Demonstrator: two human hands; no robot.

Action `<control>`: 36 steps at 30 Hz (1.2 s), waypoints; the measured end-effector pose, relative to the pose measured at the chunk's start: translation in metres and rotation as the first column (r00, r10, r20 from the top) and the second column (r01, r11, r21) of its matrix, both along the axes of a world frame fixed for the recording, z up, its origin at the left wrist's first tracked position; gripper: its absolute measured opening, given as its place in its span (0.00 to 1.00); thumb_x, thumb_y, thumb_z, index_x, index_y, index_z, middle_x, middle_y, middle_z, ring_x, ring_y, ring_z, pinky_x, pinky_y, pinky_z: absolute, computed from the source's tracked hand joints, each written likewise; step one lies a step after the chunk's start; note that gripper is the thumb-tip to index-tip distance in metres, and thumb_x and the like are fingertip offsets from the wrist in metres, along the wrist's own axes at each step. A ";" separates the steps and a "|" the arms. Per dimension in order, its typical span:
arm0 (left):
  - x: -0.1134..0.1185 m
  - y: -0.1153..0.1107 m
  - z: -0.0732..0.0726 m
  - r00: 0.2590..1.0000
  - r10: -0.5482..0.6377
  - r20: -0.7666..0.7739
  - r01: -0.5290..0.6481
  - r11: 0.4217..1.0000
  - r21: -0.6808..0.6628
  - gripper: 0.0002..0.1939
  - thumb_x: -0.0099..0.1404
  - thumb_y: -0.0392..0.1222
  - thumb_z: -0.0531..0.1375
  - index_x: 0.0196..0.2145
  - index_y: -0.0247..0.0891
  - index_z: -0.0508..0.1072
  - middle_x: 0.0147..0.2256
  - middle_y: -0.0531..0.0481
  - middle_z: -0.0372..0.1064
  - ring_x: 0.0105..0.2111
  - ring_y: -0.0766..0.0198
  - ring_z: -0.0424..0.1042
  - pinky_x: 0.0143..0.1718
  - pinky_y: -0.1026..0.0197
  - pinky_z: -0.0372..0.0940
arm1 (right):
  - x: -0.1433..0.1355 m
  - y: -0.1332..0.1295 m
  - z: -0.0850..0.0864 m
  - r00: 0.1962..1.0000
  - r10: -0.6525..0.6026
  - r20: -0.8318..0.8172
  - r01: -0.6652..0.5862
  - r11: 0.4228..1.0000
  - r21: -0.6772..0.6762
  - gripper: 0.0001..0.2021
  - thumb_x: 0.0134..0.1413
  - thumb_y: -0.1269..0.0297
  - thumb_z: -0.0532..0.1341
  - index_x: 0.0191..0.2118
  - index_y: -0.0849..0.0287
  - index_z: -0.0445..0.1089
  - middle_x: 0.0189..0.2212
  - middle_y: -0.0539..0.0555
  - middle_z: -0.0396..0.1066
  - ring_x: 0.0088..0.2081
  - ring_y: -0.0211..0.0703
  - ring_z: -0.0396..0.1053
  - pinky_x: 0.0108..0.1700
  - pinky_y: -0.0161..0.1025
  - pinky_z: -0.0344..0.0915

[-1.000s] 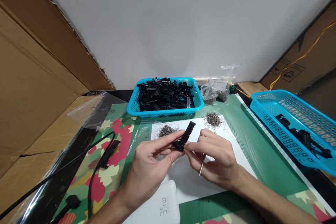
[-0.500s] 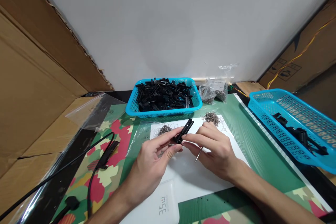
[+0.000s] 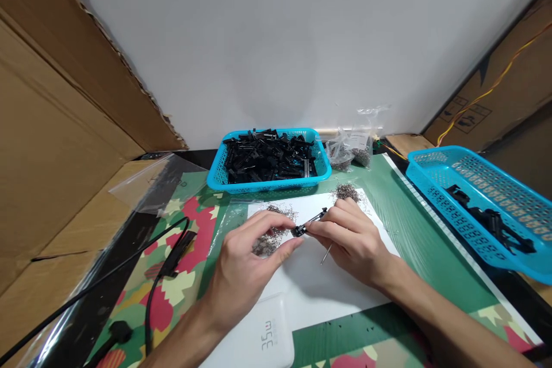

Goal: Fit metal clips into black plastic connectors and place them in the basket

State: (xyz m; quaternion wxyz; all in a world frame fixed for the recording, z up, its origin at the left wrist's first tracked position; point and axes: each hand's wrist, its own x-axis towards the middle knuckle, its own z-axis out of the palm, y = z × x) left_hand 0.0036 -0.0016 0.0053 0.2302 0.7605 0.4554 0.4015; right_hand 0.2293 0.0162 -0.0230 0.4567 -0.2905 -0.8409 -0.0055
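Observation:
A slim black plastic part [image 3: 311, 222] is held above the white sheet [image 3: 319, 276], its upper end tilted to the right. My right hand [image 3: 351, 238] is closed on the part, and a thin metal rod [image 3: 326, 255] sticks out below its fingers. At the part's lower left end is my left hand [image 3: 254, 250], thumb and forefinger spread on either side of that end; whether they touch it is hard to tell. Small metal screws lie in a pile [image 3: 273, 224] behind my left hand, and another pile [image 3: 346, 192] lies behind my right.
A blue basket [image 3: 269, 187] full of black parts stands at the back. Another blue basket [image 3: 457, 224] with some black parts is on the right. Bags [image 3: 360, 149], a black cable [image 3: 149, 299] and a white device [image 3: 276, 333] lie around.
The black part has turned flatter and shifted slightly right with my right hand. My left hand's fingers have come apart from around its lower end.

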 end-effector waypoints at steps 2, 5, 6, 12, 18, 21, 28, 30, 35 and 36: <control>0.000 -0.001 0.000 0.999 -0.011 -0.039 0.013 0.999 0.050 0.06 0.70 0.37 0.69 0.44 0.43 0.79 0.39 0.54 0.79 0.39 0.63 0.76 0.42 0.61 0.70 | 0.004 0.002 0.003 0.998 0.045 0.038 -0.043 0.998 -0.036 0.08 0.72 0.77 0.58 0.44 0.60 0.74 0.27 0.51 0.67 0.32 0.44 0.58 0.35 0.42 0.53; 0.000 -0.003 -0.003 0.993 -0.039 -0.114 0.046 0.997 0.059 0.07 0.68 0.35 0.69 0.44 0.41 0.80 0.35 0.54 0.78 0.33 0.64 0.73 0.35 0.61 0.67 | 0.017 0.008 0.011 0.992 0.125 0.035 -0.114 0.968 -0.225 0.11 0.73 0.65 0.63 0.56 0.60 0.70 0.34 0.53 0.69 0.36 0.45 0.63 0.38 0.41 0.60; 0.000 -0.003 -0.004 0.989 -0.045 -0.141 0.052 0.998 0.045 0.07 0.67 0.35 0.69 0.43 0.41 0.80 0.34 0.54 0.78 0.31 0.64 0.72 0.33 0.61 0.66 | 0.022 0.010 0.013 0.993 0.117 0.005 -0.110 0.945 -0.307 0.16 0.73 0.62 0.62 0.61 0.59 0.66 0.38 0.54 0.70 0.38 0.46 0.65 0.40 0.42 0.63; -0.001 -0.002 -0.011 0.957 -0.050 -0.284 0.034 0.998 -0.060 0.07 0.67 0.35 0.68 0.42 0.43 0.82 0.35 0.56 0.81 0.31 0.64 0.74 0.33 0.61 0.64 | 0.029 0.015 0.019 0.992 0.081 0.097 -0.031 0.900 -0.435 0.12 0.78 0.68 0.48 0.52 0.55 0.67 0.43 0.56 0.65 0.41 0.46 0.66 0.44 0.42 0.68; 0.000 -0.002 -0.011 0.935 -0.096 -0.341 0.075 0.994 -0.074 0.04 0.68 0.35 0.67 0.40 0.42 0.81 0.33 0.55 0.79 0.34 0.60 0.74 0.35 0.59 0.63 | 0.017 0.011 0.014 0.985 0.093 0.145 -0.029 0.919 -0.393 0.12 0.77 0.69 0.51 0.53 0.55 0.72 0.45 0.59 0.66 0.44 0.47 0.67 0.44 0.42 0.70; 0.001 -0.003 -0.010 0.928 -0.089 -0.361 0.068 0.995 -0.070 0.05 0.68 0.35 0.67 0.41 0.43 0.81 0.32 0.55 0.78 0.34 0.59 0.74 0.35 0.58 0.62 | 0.010 0.010 0.011 0.998 -0.003 0.058 0.027 0.900 -0.434 0.10 0.77 0.69 0.55 0.50 0.56 0.75 0.41 0.57 0.72 0.42 0.47 0.71 0.43 0.42 0.69; 0.000 -0.004 -0.012 0.914 -0.099 -0.393 0.083 0.995 -0.059 0.04 0.69 0.36 0.66 0.40 0.43 0.80 0.35 0.54 0.80 0.36 0.57 0.76 0.39 0.55 0.64 | -0.013 -0.001 0.010 0.952 -0.062 -0.301 -0.179 0.684 -0.707 0.06 0.70 0.65 0.64 0.38 0.56 0.74 0.30 0.49 0.75 0.31 0.39 0.73 0.36 0.36 0.68; 0.000 -0.004 -0.012 0.911 -0.095 -0.401 0.084 0.995 -0.045 0.04 0.69 0.36 0.66 0.40 0.43 0.80 0.35 0.54 0.80 0.36 0.56 0.76 0.39 0.55 0.64 | -0.018 -0.003 0.011 0.945 -0.061 -0.322 -0.209 0.645 -0.735 0.07 0.71 0.65 0.63 0.37 0.56 0.73 0.29 0.48 0.74 0.31 0.39 0.71 0.35 0.36 0.67; 0.001 -0.004 -0.011 0.907 -0.097 -0.409 0.091 0.995 -0.036 0.06 0.69 0.36 0.65 0.42 0.44 0.80 0.37 0.54 0.82 0.37 0.56 0.77 0.40 0.54 0.64 | -0.022 -0.004 0.009 0.931 -0.064 -0.359 -0.248 0.609 -0.753 0.07 0.72 0.65 0.60 0.39 0.56 0.71 0.30 0.48 0.72 0.30 0.39 0.69 0.35 0.36 0.67; 0.001 -0.004 -0.011 0.906 -0.099 -0.413 0.091 0.995 -0.037 0.06 0.69 0.36 0.65 0.42 0.44 0.81 0.37 0.54 0.82 0.37 0.56 0.77 0.41 0.54 0.65 | -0.022 -0.003 0.009 0.931 -0.062 -0.359 -0.251 0.606 -0.755 0.07 0.72 0.65 0.60 0.39 0.56 0.71 0.30 0.48 0.71 0.30 0.39 0.69 0.35 0.35 0.67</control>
